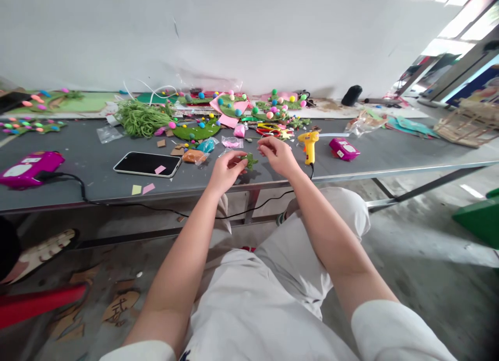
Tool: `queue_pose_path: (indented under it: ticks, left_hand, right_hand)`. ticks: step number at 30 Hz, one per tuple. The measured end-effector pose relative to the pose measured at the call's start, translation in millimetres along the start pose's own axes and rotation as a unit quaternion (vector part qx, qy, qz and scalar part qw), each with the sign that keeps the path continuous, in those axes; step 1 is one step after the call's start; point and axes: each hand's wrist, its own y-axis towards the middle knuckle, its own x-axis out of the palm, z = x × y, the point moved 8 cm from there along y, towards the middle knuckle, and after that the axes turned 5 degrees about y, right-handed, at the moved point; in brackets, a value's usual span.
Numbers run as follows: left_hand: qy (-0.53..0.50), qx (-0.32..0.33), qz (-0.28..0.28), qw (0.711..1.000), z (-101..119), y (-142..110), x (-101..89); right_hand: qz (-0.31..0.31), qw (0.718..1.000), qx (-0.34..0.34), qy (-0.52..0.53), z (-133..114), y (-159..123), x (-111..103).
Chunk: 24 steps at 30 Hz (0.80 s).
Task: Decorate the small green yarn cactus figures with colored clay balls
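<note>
Between the fingers of my left hand [229,170] is a small green leafy piece [250,161], held just above the table's front edge. My right hand [276,154] is a little to its right, fingers bent and tips pinched together; whatever they hold, if anything, is too small to make out. A yellow glue gun [309,145] rests on the table to the right of my right hand. Behind my hands are red-handled scissors [268,131], a pink lump [239,131] and a bag with pink material [232,142].
On the grey table [97,187] are a phone [147,164], a bundle of green strands [142,117], a green felt shape with pompoms [197,130] and magenta boxes [343,149]. A black cord [156,209] hangs along the front edge. A wooden frame [470,123] stands far right.
</note>
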Motion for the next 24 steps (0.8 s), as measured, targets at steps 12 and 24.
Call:
queue_pose_path:
  ticks: [12,24]
  left_hand:
    - [0.142,0.05,0.007,0.989,3,28,11.7]
    - [0.101,0.109,0.007,0.989,14,19,11.4]
  right_hand:
    - [0.006,0.998,0.034,-0.053,23,-8,-15]
    - [0.025,0.996,0.073,0.046,19,-12,19]
